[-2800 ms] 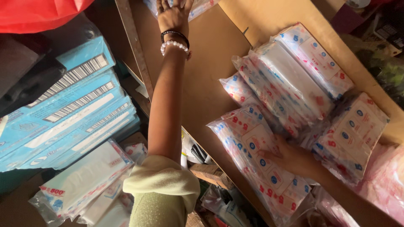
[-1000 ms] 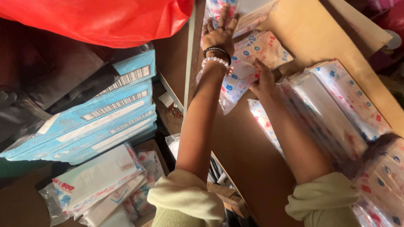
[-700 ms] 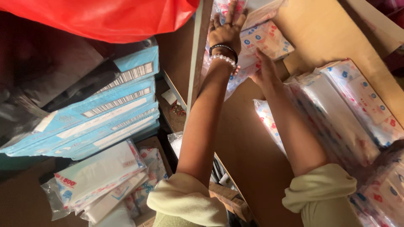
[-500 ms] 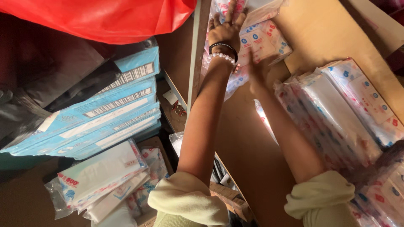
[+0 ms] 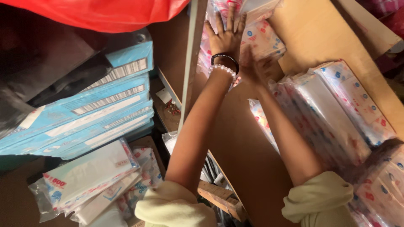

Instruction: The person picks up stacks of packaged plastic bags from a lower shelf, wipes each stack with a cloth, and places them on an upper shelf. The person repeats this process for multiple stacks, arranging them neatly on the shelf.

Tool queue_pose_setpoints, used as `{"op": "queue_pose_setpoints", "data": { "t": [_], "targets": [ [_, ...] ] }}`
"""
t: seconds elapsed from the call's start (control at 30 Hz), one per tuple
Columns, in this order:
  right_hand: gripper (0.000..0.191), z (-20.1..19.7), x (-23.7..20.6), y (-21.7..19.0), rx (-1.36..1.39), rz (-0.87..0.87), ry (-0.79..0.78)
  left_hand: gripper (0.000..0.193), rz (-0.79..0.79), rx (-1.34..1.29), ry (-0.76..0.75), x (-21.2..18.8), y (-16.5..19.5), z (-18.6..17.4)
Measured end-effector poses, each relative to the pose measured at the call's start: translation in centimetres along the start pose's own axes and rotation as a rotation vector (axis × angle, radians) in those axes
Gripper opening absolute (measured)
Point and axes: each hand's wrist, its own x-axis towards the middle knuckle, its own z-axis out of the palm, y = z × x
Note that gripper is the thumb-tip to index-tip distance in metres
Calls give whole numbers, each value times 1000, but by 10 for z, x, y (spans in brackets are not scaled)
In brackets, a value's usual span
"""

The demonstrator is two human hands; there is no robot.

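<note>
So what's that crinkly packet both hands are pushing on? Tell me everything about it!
The packet is a soft pack in clear, shiny plastic wrap, white inside, printed with blue and red spots. It lies tilted at the far end of the brown cardboard box, on top of other packs like it. The left hand lies flat on its left part, fingers spread. The right hand presses its near edge. Its far end is out of view.
</note>
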Motion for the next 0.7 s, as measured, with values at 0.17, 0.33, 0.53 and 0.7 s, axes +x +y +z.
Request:
{"op": "queue_pose_setpoints", "data": {
  "t": [0.17,0.33,0.53,0.7],
  "targets": [
    [123,-13,40,-30,34,-132,74,68,-28,-61,-51,7,-3,2],
    [111,-28,76,-53,169,-283,-60,57,-66,17,-87,14,6,-22],
    [67,-23,99,-81,221,-465,95,53,-61,5,-70,24,-4,-30],
    [51,-18,114,-94,194,-481,121,54,-115,99,64,39,-5,-20]
  ]
}}
